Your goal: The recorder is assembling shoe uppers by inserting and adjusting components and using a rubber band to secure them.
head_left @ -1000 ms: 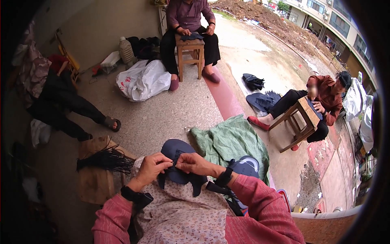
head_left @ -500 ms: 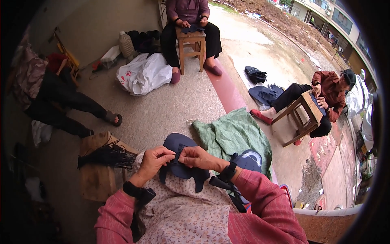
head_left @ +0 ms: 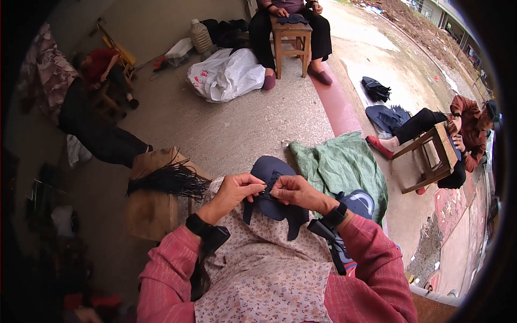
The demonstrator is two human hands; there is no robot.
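A dark navy cut piece (head_left: 266, 167) lies over my lap, with a rounded top and pointed lower tabs. It resembles a shoe upper, and dark narrow strips run across its middle. My left hand (head_left: 238, 191) pinches thumb and forefinger together at the strips; what sits between the tips is too small to name. Close beside it, my right hand (head_left: 299, 194) is closed in a pinch on the navy piece near the strips. Under it spreads my floral apron (head_left: 258, 274). A bundle of black strips (head_left: 175, 180) rests on a wooden stool (head_left: 153, 215) to my left.
Green cloth sacking (head_left: 350, 167) and another navy piece with a pale outline (head_left: 358, 203) lie right of my lap. A white bag (head_left: 226, 75) and navy pieces (head_left: 388, 116) lie on the floor ahead. Co-workers sit by wooden stools (head_left: 291, 35) (head_left: 431, 156); others are at left.
The whole view has shifted, so the surroundings sit farther right and higher. Both hands stay pinched at the navy piece. The person at far left has moved, bringing a seated person behind into sight.
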